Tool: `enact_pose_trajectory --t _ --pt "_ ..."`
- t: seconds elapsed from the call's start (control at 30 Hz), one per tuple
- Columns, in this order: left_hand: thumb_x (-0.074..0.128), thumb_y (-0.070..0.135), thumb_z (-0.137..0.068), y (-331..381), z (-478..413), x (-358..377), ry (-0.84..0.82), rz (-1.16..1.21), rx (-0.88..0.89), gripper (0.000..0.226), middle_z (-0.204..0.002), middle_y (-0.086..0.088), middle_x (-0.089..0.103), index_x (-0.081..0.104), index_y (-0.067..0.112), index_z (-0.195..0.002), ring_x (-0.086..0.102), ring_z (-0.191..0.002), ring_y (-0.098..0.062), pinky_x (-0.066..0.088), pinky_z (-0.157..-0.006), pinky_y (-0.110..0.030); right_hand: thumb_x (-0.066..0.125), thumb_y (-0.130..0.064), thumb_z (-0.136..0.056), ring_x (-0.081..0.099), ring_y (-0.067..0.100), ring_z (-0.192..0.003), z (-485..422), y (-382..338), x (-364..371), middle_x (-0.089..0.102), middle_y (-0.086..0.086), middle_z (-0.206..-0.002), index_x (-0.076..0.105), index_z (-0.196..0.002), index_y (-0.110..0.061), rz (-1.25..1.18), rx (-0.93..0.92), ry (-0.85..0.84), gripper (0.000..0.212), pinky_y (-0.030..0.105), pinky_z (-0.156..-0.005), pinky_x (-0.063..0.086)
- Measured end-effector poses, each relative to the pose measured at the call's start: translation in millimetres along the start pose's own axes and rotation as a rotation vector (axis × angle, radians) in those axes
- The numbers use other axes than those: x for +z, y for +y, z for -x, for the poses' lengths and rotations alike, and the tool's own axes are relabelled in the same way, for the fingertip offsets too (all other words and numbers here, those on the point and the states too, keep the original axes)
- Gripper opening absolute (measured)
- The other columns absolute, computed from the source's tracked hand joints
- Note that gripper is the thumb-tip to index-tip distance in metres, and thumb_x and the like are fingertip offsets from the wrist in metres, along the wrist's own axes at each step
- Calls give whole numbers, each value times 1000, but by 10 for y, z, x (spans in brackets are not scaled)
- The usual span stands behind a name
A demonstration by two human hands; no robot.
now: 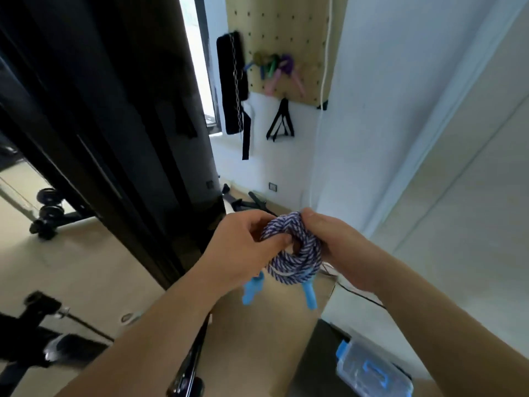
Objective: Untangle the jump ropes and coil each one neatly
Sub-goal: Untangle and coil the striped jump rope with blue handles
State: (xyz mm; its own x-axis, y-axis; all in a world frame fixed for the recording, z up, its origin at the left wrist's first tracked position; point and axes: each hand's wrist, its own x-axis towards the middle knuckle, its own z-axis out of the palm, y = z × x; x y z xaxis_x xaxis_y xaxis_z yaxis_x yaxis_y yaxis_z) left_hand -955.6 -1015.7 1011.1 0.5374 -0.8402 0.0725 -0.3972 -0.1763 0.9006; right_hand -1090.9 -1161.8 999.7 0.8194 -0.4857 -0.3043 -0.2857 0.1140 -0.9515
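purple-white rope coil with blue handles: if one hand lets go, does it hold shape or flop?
Probably flops: the rope coil looks like soft braided cord, and nothing visible ties the loops. Both the left hand and right hand pinch it. The blue handles dangle below, so they would likely swing and tug loops loose.

one coiled purple-and-white rope [292,247] in my two hands, with two blue handles [252,290] hanging below; one clear lidded box [372,371]; one pegboard [283,44] (its bunch of coloured handles is too blurred to count).

Just one head cam, looking forward and down, close over both forearms; pegboard [279,44] at 12 o'clock.
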Motion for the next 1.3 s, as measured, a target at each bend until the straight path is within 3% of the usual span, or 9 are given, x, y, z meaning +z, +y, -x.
enact_pose_trajectory --t 0.17,0.3,0.43,0.67,0.8,0.93,1.07,1.13,1.3 --pt "68 29 -95 229 -671 12 -94 -150 45 17 -94 4 78 76 21 -108 74 -87 -10 63 -78 -36 79 -55 -77 75 22 -103 -397 -620 -547 79 5 -107 75 -114 -14 266 52 -156 56 42 -98 58" --pt "62 26 -92 223 -1299 -5 -84 -219 59 22 -94 10 75 72 29 -112 70 -85 -1 61 -76 -27 80 -45 -82 77 20 -93 -914 -936 -771 80 7 -100 73 -107 -9 315 56 -122 44 34 -86 62" --pt "61 19 -90 111 -2012 -81 -40 -217 63 23 -90 12 72 69 28 -111 68 -80 1 58 -69 -21 78 -52 -82 77 14 -80 -1517 -1177 -888 79 8 -97 71 -106 -6 364 21 -94 53 23 -67 60" --pt "65 14 -88 -169 -3760 -426 -126 -163 93 29 -93 6 75 72 27 -113 73 -87 -8 63 -81 -36 67 -51 -93 72 22 -95 -3020 -1717 -1266 73 9 -102 68 -104 -14 510 -39 18 38 41 -86 63" --pt "70 9 -85 -273 -4904 -676 -130 -102 98 25 -88 2 75 74 24 -106 73 -82 -8 63 -81 -34 61 -48 -98 70 20 -92 -3993 -2131 -1526 70 11 -103 65 -107 -14 599 -86 60 35 39 -79 61" --pt "70 3 -86 -267 -5839 -774 -198 -68 78 24 -91 -8 75 74 13 -108 68 -77 -8 60 -79 -32 58 -54 -97 64 23 -84 -4735 -2447 -1864 68 15 -95 63 -102 -14 752 -142 119 40 53 -81 55" --pt "67 6 -88 -249 -6636 -695 -202 -96 99 19 -86 -9 72 72 13 -105 65 -73 -11 59 -72 -36 56 -57 -97 66 14 -87 -5389 -2651 -2281 69 -3 -92 63 -98 -27 836 -136 162 31 40 -78 57" --pt "65 9 -89 -254 -6995 -645 -202 -93 102 17 -84 -2 70 70 18 -103 65 -73 -9 58 -65 -29 58 -52 -98 64 10 -86 -5720 -2742 -2472 67 -4 -92 63 -99 -25 839 -146 168 27 31 -71 54" --pt "68 20 -92 -318 -7713 -483 -49 6 91 18 -103 0 73 66 24 -110 71 -96 -14 60 -89 -34 62 -48 -97 66 16 -94 -6443 -3001 -2898 69 -1 -99 66 -103 -22 820 -129 197 27 35 -81 56"
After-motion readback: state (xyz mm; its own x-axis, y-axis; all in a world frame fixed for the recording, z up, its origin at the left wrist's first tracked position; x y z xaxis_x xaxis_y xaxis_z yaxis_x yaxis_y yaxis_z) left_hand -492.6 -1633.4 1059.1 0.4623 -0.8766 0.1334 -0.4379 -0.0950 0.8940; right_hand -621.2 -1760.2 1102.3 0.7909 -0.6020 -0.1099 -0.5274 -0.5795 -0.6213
